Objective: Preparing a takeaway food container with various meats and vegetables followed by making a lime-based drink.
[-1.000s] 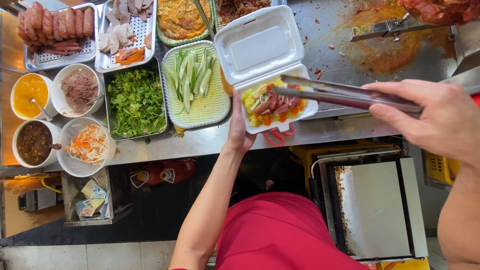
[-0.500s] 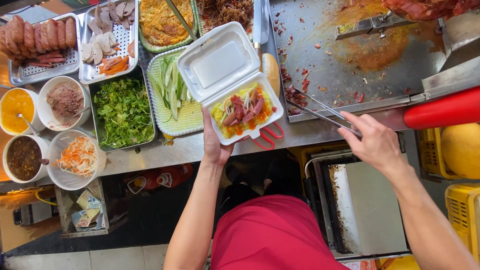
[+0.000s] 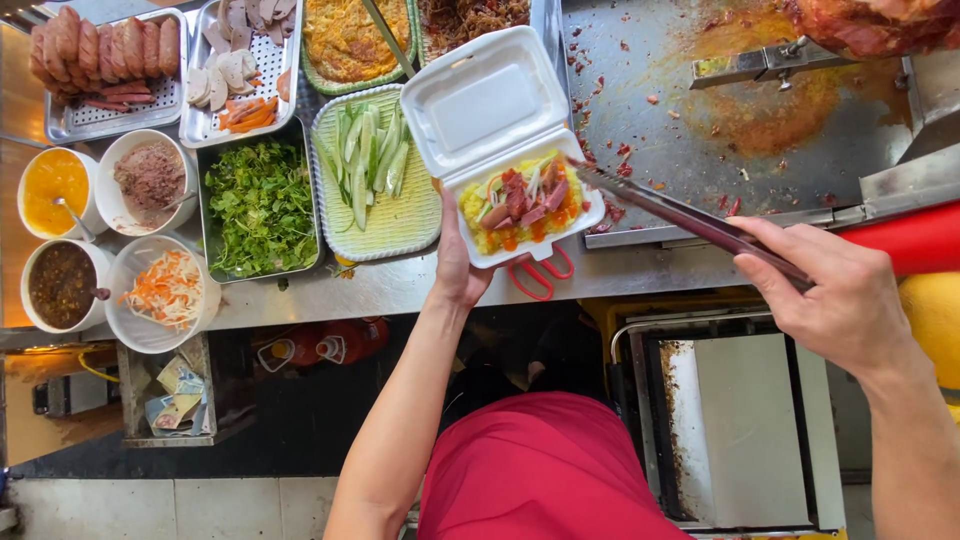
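My left hand (image 3: 459, 268) holds up an open white foam box (image 3: 480, 110) from below; its bottom half carries yellow rice topped with red meat slices (image 3: 522, 204). My right hand (image 3: 835, 290) grips long metal tongs (image 3: 680, 214) whose tips reach the box's right edge, right over the food. The box hovers above the steel counter (image 3: 400, 285), in front of a tray of cucumber sticks (image 3: 372, 170).
Trays of sausages (image 3: 105, 50), sliced meats (image 3: 235, 70), omelette (image 3: 350, 40) and green herbs (image 3: 262, 205) sit at left. Bowls of sauces and shredded carrot (image 3: 165, 290) line the left edge. A greasy griddle (image 3: 740, 110) lies at right; red-handled scissors (image 3: 540, 275) lie under the box.
My right hand has brought the tongs left and up from the griddle edge to the food in the box. The box has stayed in my left hand.
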